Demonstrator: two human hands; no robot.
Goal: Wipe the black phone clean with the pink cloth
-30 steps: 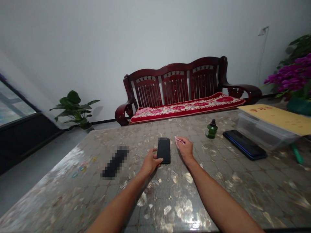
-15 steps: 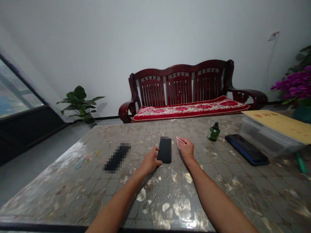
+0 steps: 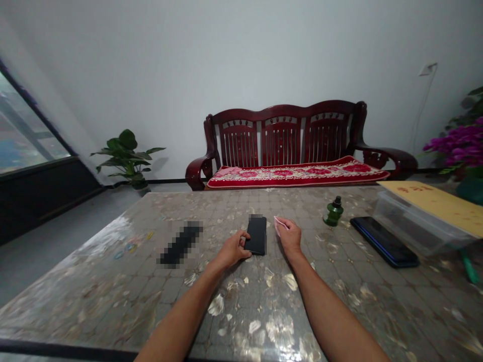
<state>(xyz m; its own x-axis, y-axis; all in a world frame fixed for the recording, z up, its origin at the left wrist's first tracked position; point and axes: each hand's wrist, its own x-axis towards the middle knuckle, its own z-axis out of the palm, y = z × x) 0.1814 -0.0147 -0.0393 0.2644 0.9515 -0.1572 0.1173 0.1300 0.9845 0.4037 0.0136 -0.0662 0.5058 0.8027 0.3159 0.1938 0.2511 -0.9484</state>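
Note:
A black smartphone lies flat on the patterned table, its top edge blurred out. My left hand grips it by the left side, with fingertips at the upper left edge and thumb by the lower left corner. To the right of the phone, my right hand is closed on a small pink cloth, which sticks out past the fingertips. The cloth is apart from the phone. How much of it is inside the hand stays hidden.
Left on the table lie a pixelated dark object and coloured bands. A green bottle, larger dark phone and clear plastic box under yellow card stand right. Behind is a wooden bench.
The view has tilted slightly, so the bench and bottle sit a little lower in the picture. Both hands keep nearly the same pose; the left fingers have shifted slightly at the smartphone's edge.

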